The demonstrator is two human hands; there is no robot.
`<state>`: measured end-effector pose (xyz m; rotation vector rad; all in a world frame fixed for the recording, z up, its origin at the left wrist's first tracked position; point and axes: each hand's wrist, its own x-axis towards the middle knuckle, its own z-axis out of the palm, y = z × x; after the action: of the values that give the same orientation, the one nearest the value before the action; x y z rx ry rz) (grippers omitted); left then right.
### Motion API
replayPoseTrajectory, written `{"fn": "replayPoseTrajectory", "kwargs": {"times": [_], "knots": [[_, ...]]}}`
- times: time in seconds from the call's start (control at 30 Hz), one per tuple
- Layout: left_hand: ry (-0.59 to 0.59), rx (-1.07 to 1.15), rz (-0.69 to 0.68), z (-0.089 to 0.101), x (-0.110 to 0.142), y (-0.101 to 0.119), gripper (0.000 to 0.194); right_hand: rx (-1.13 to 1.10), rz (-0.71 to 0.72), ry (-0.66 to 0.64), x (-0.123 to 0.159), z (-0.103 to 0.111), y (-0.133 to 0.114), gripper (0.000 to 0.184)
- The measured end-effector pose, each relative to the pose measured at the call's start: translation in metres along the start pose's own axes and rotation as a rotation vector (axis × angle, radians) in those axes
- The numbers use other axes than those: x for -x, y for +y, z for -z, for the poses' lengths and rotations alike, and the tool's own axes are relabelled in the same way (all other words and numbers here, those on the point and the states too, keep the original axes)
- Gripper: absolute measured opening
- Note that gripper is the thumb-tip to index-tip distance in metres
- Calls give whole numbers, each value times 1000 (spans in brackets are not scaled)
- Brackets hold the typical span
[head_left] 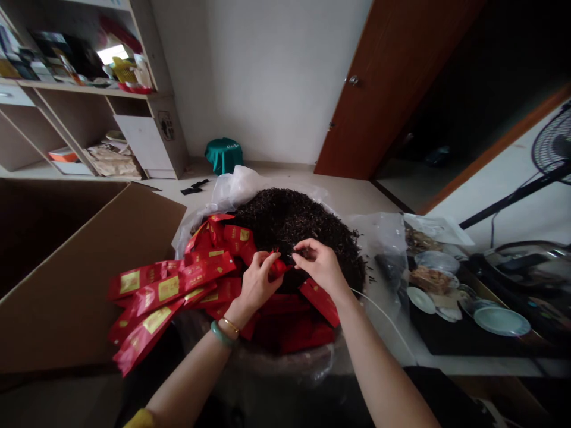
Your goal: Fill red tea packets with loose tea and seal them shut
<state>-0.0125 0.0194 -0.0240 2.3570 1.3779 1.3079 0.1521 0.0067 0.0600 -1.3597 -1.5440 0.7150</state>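
Observation:
My left hand is closed on a small red packet, which sits between thumb and fingers with its upper end toward my right hand. My right hand is pinched beside the packet's dark mouth; what its fingertips hold, if anything, is too small to make out. Behind both hands rises a heap of dark, twisted dry tea leaves in a round, plastic-lined container. Red packets with gold labels fan out to the left of my left hand. More red packets lie below my hands.
A large open cardboard box stands at the left. On the right, a low table carries a dark tray with dishes and a clear plastic bag. A green-covered stool stands by the wall, and a fan at far right.

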Motion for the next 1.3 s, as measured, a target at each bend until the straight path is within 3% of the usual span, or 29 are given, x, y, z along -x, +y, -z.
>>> {"fn": "replayPoseTrajectory", "kwargs": {"times": [0.17,0.47,0.77,0.87,0.93,1.0,1.1,1.3], "knots": [[63,5,-43,-2,1,-2,50,146,159,-46,-4,-11,-15,18],[118,35,-66,-4,0,-3,51,200,263,-70,0,-17,-12,37],[95,30,-82,-4,0,-2,51,722,238,-189,-2,-15,-23,16],[99,31,-69,-3,0,-2,50,685,213,-137,-3,-13,-21,16],[92,32,-68,-3,0,-2,49,596,215,-109,-4,-12,-18,30],[76,28,-79,-3,0,-2,49,491,213,-165,-6,-13,-13,41],[57,19,-83,-3,0,-2,49,413,182,-228,-10,-16,-9,30],[102,13,-75,-2,-1,-1,48,337,194,-8,-11,-12,-8,17]]}}
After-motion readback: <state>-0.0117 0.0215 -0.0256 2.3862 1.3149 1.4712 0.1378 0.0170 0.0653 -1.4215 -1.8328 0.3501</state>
